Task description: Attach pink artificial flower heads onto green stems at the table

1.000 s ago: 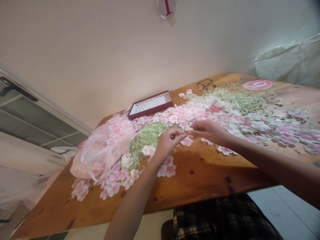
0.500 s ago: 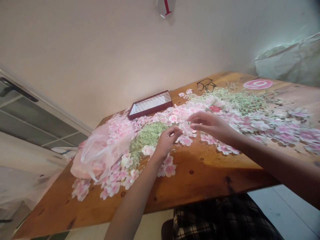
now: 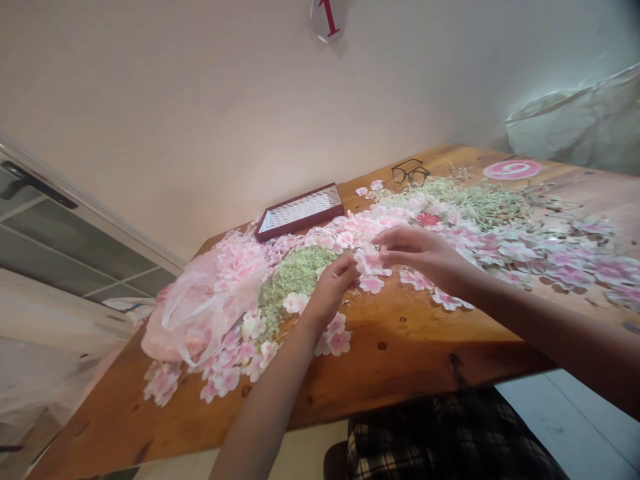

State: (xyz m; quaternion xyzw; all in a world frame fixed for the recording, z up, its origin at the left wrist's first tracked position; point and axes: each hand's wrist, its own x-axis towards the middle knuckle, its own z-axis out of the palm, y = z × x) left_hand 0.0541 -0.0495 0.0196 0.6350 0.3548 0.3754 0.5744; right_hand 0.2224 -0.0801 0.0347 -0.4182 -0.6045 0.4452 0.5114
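Note:
A pale pink artificial flower [image 3: 369, 260] is between my two hands, just above the table. My right hand [image 3: 425, 257] reaches in from the right, its thumb and fingertips closed on the flower's right edge. From the left comes my left hand [image 3: 336, 285], thumb and forefinger pinched together by the flower's left side; what they hold is too small to make out. Another pink flower [image 3: 371, 284] lies just below. Between my left arm and the bag is a mound of pale green stems [image 3: 295, 270]. White-pink flowers [image 3: 336, 339] lie beside my left wrist.
On the wooden table [image 3: 380, 380] stand a dark red tray [image 3: 300, 230] and a translucent bag of pink petals [image 3: 200, 313]. Glasses [image 3: 411, 175], more green stems [image 3: 480, 203], a red flower [image 3: 428, 219] and a pink number disc [image 3: 513, 169] lie right. A white sack [image 3: 575, 127] stands beyond.
My left fingertips have drawn closer together and slightly left. The flower between my hands has shifted a little. My right hand stays nearly in place; the view has moved slightly.

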